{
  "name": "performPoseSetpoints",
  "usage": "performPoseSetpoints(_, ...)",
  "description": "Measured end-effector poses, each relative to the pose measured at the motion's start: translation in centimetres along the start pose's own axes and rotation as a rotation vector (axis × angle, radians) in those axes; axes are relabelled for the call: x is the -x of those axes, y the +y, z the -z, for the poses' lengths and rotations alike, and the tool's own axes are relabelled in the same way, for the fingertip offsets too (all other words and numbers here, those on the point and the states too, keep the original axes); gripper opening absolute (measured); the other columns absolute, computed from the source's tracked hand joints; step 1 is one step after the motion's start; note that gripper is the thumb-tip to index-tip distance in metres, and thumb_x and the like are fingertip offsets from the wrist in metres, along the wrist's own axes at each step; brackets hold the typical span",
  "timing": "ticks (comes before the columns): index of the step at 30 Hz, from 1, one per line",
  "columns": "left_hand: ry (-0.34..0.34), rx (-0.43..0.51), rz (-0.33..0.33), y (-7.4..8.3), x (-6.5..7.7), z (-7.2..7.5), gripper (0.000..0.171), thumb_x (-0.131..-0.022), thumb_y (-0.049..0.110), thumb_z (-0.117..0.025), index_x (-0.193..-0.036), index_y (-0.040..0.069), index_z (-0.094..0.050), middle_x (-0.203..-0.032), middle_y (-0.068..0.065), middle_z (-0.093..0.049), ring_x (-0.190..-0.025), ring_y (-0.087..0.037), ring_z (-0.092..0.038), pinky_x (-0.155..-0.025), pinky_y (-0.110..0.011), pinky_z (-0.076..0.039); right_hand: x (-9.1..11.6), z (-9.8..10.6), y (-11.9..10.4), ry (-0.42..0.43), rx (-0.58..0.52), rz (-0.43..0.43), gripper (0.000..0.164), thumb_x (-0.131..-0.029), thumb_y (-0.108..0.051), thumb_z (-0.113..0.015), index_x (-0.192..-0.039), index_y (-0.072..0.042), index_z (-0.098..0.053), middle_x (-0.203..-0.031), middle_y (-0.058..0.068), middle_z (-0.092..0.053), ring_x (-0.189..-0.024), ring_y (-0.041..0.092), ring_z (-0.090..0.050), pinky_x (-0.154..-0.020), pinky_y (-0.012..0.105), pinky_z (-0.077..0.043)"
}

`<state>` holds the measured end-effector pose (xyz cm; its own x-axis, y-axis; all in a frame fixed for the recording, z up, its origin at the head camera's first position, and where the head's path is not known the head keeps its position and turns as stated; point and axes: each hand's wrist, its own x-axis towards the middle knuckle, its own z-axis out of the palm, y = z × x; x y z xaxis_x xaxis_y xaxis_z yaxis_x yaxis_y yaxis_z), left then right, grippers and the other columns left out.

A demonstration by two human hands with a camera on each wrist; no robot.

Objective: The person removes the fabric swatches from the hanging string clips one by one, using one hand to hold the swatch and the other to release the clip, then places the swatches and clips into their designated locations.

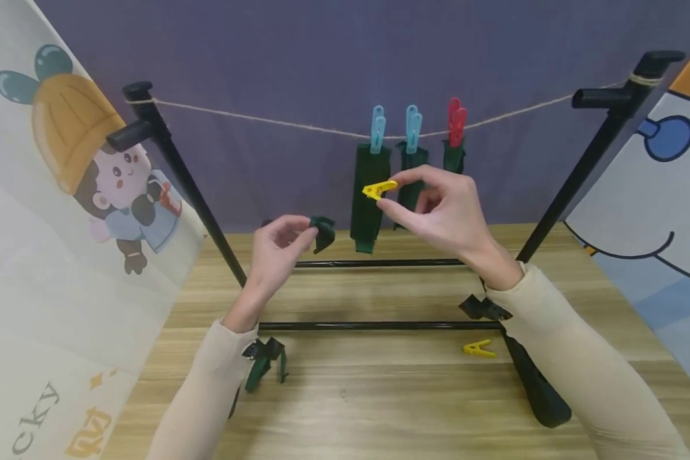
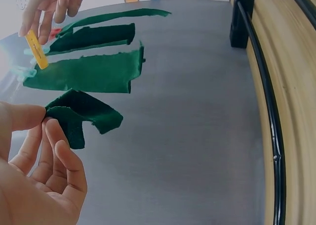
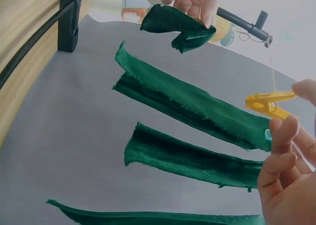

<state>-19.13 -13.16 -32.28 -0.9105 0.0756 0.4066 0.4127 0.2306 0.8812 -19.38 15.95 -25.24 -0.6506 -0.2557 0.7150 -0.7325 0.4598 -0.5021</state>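
Between thumb and index finger my left hand (image 1: 276, 252) pinches a small dark green cloth piece (image 1: 323, 232), which droops in a fold in the left wrist view. Higher and to the right, my right hand (image 1: 445, 201) pinches a yellow clothespin (image 1: 379, 189) by its handle ends. Behind that hand, a wide green cloth strip (image 1: 369, 204) and two narrower ones hang from the string (image 1: 253, 117). Two light blue clothespins (image 1: 377, 130) and a red clothespin (image 1: 457, 122) clip them there. The right hand hides part of the narrower strips.
Black posts (image 1: 186, 185) carry the string at both sides, joined low down by black crossbars (image 1: 374, 326). A second yellow clothespin (image 1: 480, 348) lies on the wood-grain table (image 1: 356, 396) at the right. Green scraps (image 1: 261, 367) lie by the left forearm.
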Motion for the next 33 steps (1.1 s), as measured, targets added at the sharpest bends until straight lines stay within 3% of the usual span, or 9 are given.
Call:
performPoseSetpoints(8, 0.013, -0.036, 0.047, -0.4, 0.3, 0.4, 0.018, -0.098, 0.014, -0.077, -0.111, 0.002, -0.076, -0.096, 0.001, -0.074, -0.073, -0.012, -0.066, -0.062, -0.024, -0.049, 0.6, -0.2, 0.3, -0.027, -0.068, -0.048, 0.029, -0.087, -0.01, -0.087, -0.115, -0.007, -0.078, -0.096, 0.01, -0.079, -0.043, 0.008, -0.049, -0.044, 0.02, -0.037)
performPoseSetpoints(14, 0.018, -0.05, 0.067, -0.8, 0.4, 0.6, 0.02, -0.097, 0.015, -0.078, -0.112, 0.002, -0.076, -0.1, -0.011, -0.076, -0.074, -0.01, -0.067, -0.061, -0.024, -0.05, 1.0, -0.2, 0.6, -0.045, -0.088, -0.072, 0.029, -0.088, -0.008, -0.085, -0.117, -0.009, -0.078, -0.098, 0.006, -0.08, -0.043, 0.008, -0.049, -0.042, 0.02, -0.036)
performPoseSetpoints(23, -0.003, -0.053, 0.078, -1.2, 0.7, 0.7, 0.019, -0.098, 0.015, -0.076, -0.112, 0.002, -0.075, -0.103, -0.004, -0.073, -0.076, -0.012, -0.067, -0.064, -0.023, -0.051, 1.7, -0.4, 1.2, -0.068, -0.064, -0.105, 0.026, -0.088, -0.012, -0.088, -0.112, -0.012, -0.081, -0.093, 0.002, -0.08, -0.042, 0.009, -0.047, -0.041, 0.024, -0.032)
performPoseSetpoints(33, -0.033, -0.058, 0.114, -1.7, 1.1, 0.7, 0.019, -0.097, 0.017, -0.078, -0.11, 0.002, -0.075, -0.106, -0.005, -0.073, -0.078, -0.008, -0.065, -0.069, -0.024, -0.052, 2.7, -0.2, 2.1, -0.096, -0.087, -0.147, 0.025, -0.084, -0.011, -0.09, -0.105, -0.008, -0.076, -0.096, 0.009, -0.077, -0.046, 0.009, -0.053, -0.046, 0.021, -0.041)
